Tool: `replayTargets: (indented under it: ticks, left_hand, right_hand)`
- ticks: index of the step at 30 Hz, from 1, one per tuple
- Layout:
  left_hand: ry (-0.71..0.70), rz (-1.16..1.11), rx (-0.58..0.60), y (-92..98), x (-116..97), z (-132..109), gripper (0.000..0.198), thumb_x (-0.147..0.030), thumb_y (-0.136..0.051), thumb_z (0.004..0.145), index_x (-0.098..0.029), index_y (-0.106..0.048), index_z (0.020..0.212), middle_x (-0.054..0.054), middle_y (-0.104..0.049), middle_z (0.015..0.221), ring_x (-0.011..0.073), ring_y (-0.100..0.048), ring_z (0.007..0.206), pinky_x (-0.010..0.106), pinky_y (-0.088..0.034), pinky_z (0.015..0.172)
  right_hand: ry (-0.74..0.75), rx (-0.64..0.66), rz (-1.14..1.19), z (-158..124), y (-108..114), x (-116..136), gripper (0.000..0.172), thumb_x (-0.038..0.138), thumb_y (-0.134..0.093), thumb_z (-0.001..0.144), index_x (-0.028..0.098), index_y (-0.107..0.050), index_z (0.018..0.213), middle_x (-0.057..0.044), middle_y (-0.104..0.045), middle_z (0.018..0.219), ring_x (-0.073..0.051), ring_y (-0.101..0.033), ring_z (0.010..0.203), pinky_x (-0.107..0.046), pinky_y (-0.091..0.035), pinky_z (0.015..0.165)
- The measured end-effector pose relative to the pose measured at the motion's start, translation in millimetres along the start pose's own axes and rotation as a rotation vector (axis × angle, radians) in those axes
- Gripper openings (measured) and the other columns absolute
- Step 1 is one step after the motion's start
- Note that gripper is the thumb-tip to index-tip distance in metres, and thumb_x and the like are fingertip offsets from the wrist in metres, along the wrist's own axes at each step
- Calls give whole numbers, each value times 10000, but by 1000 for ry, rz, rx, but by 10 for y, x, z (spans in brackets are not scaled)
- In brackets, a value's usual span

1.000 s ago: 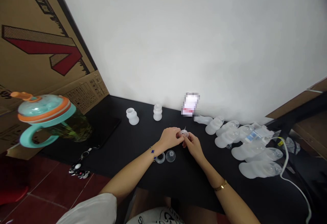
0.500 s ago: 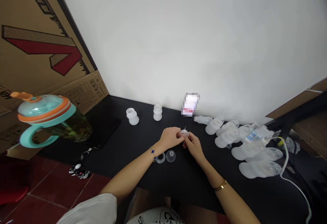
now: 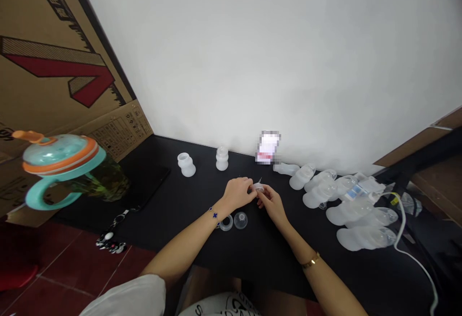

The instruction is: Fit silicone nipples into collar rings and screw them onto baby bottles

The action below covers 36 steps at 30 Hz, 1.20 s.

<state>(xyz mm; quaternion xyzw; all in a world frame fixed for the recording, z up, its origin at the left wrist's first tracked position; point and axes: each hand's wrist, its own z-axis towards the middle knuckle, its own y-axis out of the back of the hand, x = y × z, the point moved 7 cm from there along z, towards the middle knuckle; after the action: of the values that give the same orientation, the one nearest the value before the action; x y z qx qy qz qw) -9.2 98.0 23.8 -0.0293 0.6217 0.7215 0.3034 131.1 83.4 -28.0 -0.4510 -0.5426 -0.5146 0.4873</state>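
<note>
A small clear part (image 3: 258, 187) is pinched between the closed left grip (image 3: 238, 194) and right grip (image 3: 271, 205) over the table (image 3: 159, 195); a ring (image 3: 226, 222) and dome (image 3: 240, 220) are left loose nearby, and bottles (image 3: 364, 237) are massed at right.

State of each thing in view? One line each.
Left hand: fingers pinching small clear plastic part.
Right hand: fingers on same part.
Clear plastic dome: on table, untouched.
Clear ring: flat on table, untouched.
Frosted bottle: upright, capped.
Teal sippy cup: lid on.
</note>
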Motion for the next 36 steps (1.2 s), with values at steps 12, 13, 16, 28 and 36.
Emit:
replayTargets:
  ticks: [12,13,16,28,36]
  left_hand:
    - [5,-140,14,-83,32,11,198,-327,-553,894,-209,-614,747,0,-684,789,154,-605,717,268,-352,620]
    - [8,-145,20,-86,36,14,195,-327,-560,888,-208,-616,744,2,-685,789,155,-604,719,268,-353,620]
    - [15,-148,31,-83,36,19,198,-327,-563,882,-205,-617,735,9,-687,789,156,-602,719,268,-356,622]
    - [21,-153,40,-60,4,5,216,-325,-566,888,-203,-600,713,1,-669,766,150,-599,712,262,-368,628]
    - [11,-136,39,-61,-7,5,204,-314,-563,887,-203,-586,718,-4,-668,760,151,-604,700,270,-344,612]
  right_hand:
    - [-7,-11,32,-7,-7,47,505,651,-705,769,192,-691,980,-25,-640,760,-151,-582,570,-259,-492,466]
    - [-6,-11,30,-8,-7,47,505,651,-703,771,192,-691,981,-25,-641,761,-150,-580,569,-258,-490,464]
    - [-4,-4,20,-12,-8,48,499,647,-696,780,190,-691,982,-27,-645,768,-150,-580,577,-257,-493,471]
    - [-6,11,-32,-29,-19,106,508,678,-660,787,189,-681,921,-21,-620,689,-165,-571,570,-271,-492,488]
    - [-2,7,12,-32,-22,129,508,672,-698,759,183,-688,893,-8,-603,665,-157,-568,566,-261,-481,472]
